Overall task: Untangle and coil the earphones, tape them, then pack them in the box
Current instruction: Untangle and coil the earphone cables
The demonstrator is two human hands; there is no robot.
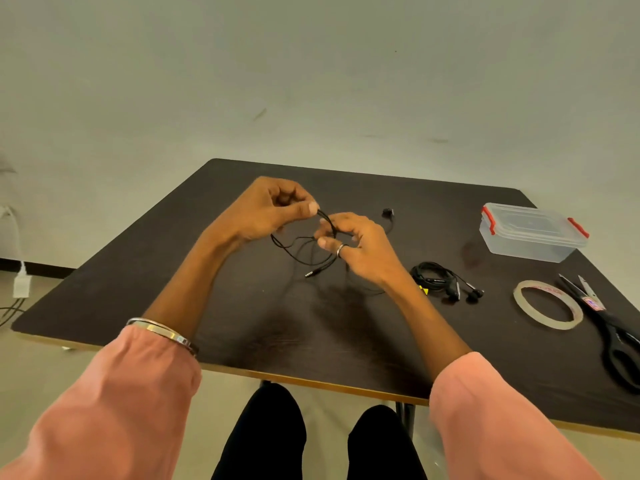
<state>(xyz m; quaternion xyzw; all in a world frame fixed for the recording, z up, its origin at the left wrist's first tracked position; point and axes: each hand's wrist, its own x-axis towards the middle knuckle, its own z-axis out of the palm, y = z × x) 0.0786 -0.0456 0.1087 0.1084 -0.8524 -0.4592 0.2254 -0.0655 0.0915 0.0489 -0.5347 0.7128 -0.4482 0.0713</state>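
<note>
Black earphones (304, 249), thin cord, tangled in loose loops at centre of frame, held just above dark table (311, 341). Metal jack plug (310, 274) hanging at bottom of loops, lower centre. One earbud (388, 212) lying on table, right of centre, cord trailing back behind right hand.

Left hand (266, 209), upper centre: fingers curled, thumb & forefinger pinching cord at top of tangle. Right hand (356, 247), just right & below: fingers curled, thumb and fingertips (323, 241) gripping cord strands; ring on one finger. Cord running taut btwn the two pinch pts, remaining loops sagging below both hands.

Second set of earphones (443, 280), already coiled, on table right of centre, near right wrist; yellow tag partly hidden beside it.

Clear plastic box (530, 233) w/ red clips, lid on, upper right. Tape roll (547, 304) flat on table at right; black scissors (609, 327) just beside it, far right edge.

Pink sleeves at lower left & lower right; metal bangle (162, 332) on left wrist.
</note>
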